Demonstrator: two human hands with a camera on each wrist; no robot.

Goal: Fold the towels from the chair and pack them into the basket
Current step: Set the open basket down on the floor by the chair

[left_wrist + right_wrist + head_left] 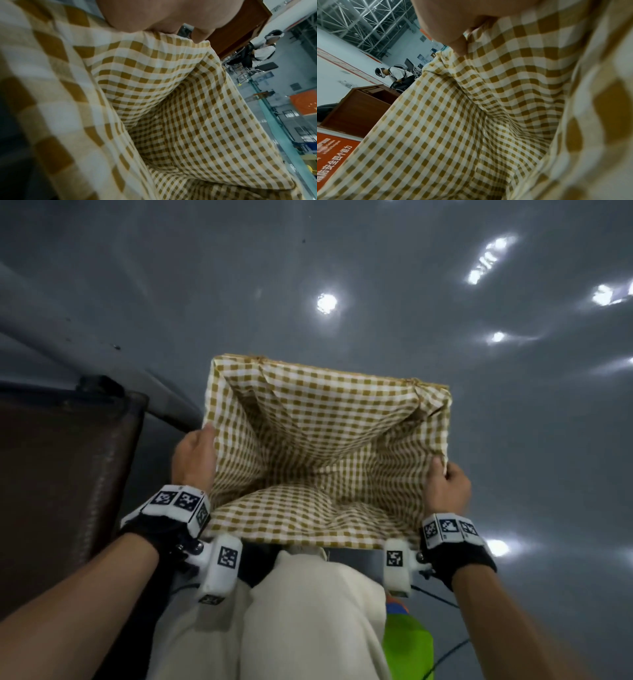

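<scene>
From the head view, a basket (329, 419) lined with yellow-and-white checked cloth was held above a grey floor (445, 268), gripped at its left rim by the left hand (193, 453) and at its right rim by the right hand (447, 484). In the left wrist view, the rim cloth was pinched under curled fingers (199, 36). In the right wrist view, the cloth edge was likewise clamped by the thumb (458, 46).

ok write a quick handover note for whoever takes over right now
Left hand grips the left rim of the basket; right hand grips its right rim.
The basket, lined with checked cloth, is over the grey floor in front of the legs.
Nothing lies inside it.
No towels are in view, so none are packed.
Left to do: fold the towels and pack them.
</scene>
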